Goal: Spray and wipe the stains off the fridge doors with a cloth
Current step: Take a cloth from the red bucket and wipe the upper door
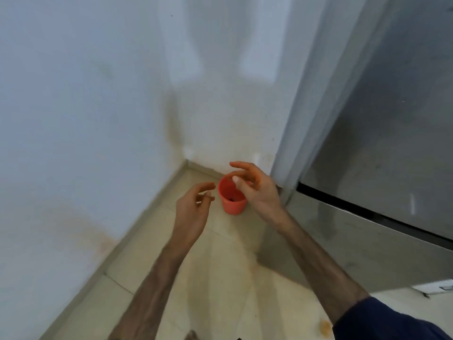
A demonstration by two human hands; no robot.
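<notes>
Both bare hands, left hand [193, 207] and right hand [255, 190], hovered empty with fingers apart over an orange cup [232, 198] left of the fridge [382, 153]; no cloth or spray showed, wiping seemingly unstarted.

Bare forearms — dark navy sleeve [382, 322] on the right.
</notes>
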